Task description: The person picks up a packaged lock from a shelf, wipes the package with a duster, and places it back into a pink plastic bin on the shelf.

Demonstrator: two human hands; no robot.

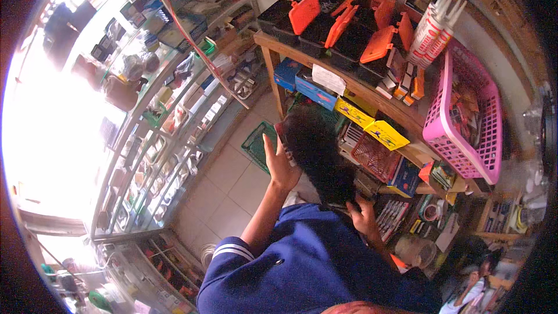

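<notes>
A long black object with a dark bristly or furry-looking surface (320,157) is held in front of my navy shirt, tilted from upper left to lower right; what it is I cannot tell. My left hand (282,161) supports its left side near a reddish edge, thumb pointing up. At its lower right end my right hand (362,216) grips the edge, fingers partly hidden. Beyond it, to the left, a green plastic basket (260,146) lies on the tiled floor.
Glass display shelves (174,109) with packed goods run along the left. On the right, a wooden shelf (340,74) bears black cases with orange lids (305,13), sealant tubes (429,37) and a pink plastic basket (462,157). Another person (473,288) is at the lower right.
</notes>
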